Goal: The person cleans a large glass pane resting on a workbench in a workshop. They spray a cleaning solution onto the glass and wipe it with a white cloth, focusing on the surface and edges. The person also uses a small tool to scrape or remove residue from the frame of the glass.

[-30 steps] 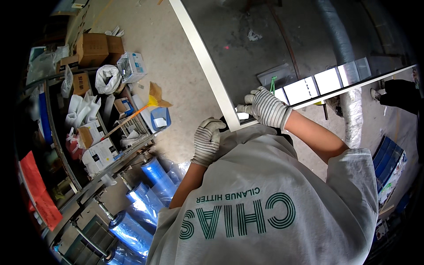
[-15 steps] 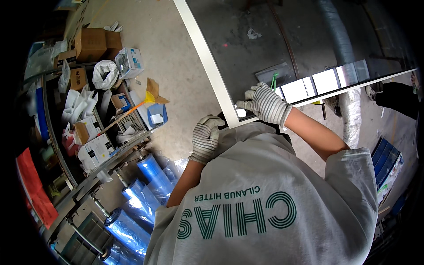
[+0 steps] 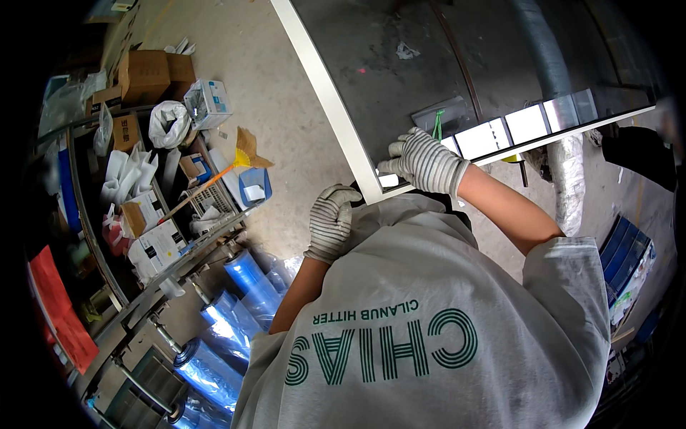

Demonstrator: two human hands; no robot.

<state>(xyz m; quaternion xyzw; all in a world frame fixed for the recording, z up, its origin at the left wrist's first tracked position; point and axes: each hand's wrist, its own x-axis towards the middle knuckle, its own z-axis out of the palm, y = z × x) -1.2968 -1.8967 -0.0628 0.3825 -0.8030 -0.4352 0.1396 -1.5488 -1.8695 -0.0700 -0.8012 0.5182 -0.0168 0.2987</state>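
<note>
A framed panel of dark glass [image 3: 429,64] with a pale frame [image 3: 325,93] stretches across the upper right. My right hand [image 3: 429,163], in a grey-striped white knit glove, grips its near edge close to the corner, fingers lying over the glass. A small white block [image 3: 388,180] shows at that corner, below the fingertips. Just left of the corner is my left hand [image 3: 330,223], gloved alike, with its fingers curled closed beside the frame. What those fingers hold, if anything, is hidden. A green strip [image 3: 438,124] shows in the glass above my right hand.
Shelving at left carries cardboard boxes [image 3: 145,77], a white bag [image 3: 170,123] and a grey crate [image 3: 207,199]. A broom [image 3: 245,159] leans by a blue dustpan [image 3: 254,184]. Rolls of blue film [image 3: 207,372] sit on rods below. Right of me, a silver duct [image 3: 568,179] crosses the floor.
The panel has shifted slightly to the left, its right end drawing inward. My right hand has moved a little left and up with it; my left hand has hardly moved.
</note>
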